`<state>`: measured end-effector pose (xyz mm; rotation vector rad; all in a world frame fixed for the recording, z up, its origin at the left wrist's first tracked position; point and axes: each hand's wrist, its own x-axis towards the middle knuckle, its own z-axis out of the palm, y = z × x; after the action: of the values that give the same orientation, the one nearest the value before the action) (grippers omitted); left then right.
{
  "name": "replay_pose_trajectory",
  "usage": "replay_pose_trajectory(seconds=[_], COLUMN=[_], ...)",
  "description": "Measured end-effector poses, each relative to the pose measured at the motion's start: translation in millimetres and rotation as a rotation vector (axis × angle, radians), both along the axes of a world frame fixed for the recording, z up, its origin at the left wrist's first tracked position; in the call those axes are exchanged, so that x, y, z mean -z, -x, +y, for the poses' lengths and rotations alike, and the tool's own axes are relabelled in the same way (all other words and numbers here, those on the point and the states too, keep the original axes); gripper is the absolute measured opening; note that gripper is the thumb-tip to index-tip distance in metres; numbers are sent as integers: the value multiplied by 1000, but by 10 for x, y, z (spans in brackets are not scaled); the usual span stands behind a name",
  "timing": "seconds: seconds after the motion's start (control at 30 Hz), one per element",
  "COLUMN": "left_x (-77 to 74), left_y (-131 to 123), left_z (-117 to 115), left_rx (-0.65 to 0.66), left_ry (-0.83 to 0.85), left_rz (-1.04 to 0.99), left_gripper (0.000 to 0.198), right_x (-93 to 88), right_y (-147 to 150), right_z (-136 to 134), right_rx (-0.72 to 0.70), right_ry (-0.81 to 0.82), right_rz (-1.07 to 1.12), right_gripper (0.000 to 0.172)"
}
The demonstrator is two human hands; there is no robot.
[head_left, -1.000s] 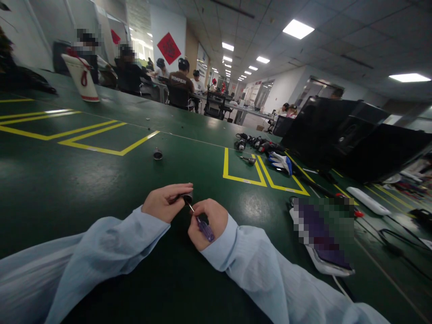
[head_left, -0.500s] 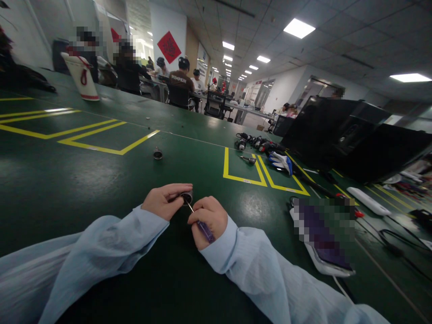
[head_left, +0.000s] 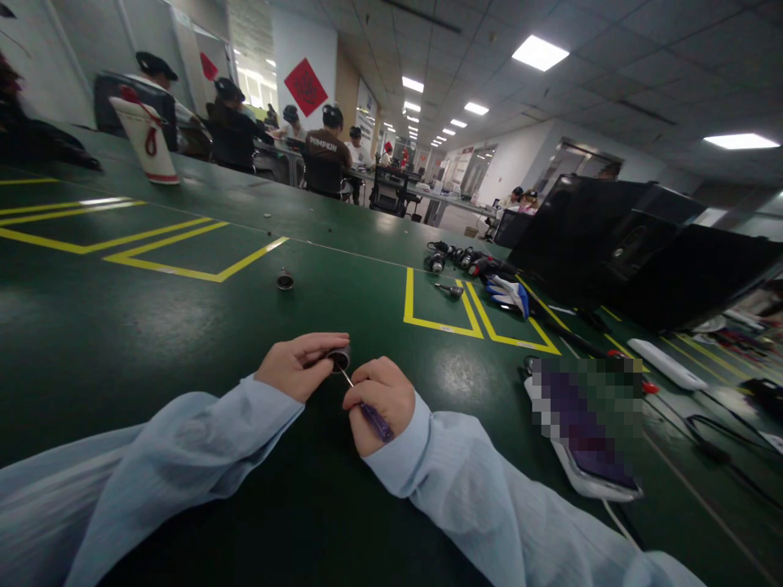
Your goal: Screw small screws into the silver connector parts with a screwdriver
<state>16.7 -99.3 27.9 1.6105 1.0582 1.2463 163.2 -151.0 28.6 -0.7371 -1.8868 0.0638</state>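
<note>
My left hand [head_left: 299, 364] is closed around a small round metal cup-shaped part [head_left: 340, 359], its hollow side turned toward me. My right hand [head_left: 384, 401] grips a screwdriver [head_left: 375, 421] by its purple see-through handle. The thin metal shaft slants up and left, its tip at or inside the hollow of the part; exactly where it touches I cannot tell. Farther off on the green table [head_left: 201, 342], a similar metal cup-shaped part [head_left: 285, 279] rests on its own.
A metal piece with a thin shaft [head_left: 449, 289] lies within yellow tape. Behind it are dark drill-like tools [head_left: 437, 261] and a white-blue glove [head_left: 509, 295]. At right lie a phone [head_left: 581, 432] and cables; black monitors [head_left: 612, 236] stand behind. A white cup [head_left: 147, 143] stands far left.
The screwdriver and my right hand have shifted very slightly, with the handle turned a little. My left hand keeps its hold on the metal part.
</note>
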Motion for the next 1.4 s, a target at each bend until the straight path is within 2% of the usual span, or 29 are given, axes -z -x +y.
replay_pose_trajectory(seconds=[0.43, 0.77, 1.4], left_x=[-97, -66, -59], left_y=[-10, 3, 5], left_z=[-37, -2, 2], left_rx=[7, -10, -23], left_ry=[138, 158, 209], left_rz=[10, 7, -50], left_gripper=[40, 44, 29], right_x=[55, 31, 27], right_y=[10, 14, -9], right_z=[55, 48, 52], right_rx=[7, -7, -67], right_ry=[43, 52, 98], right_rz=[173, 136, 113], right_gripper=[17, 18, 16])
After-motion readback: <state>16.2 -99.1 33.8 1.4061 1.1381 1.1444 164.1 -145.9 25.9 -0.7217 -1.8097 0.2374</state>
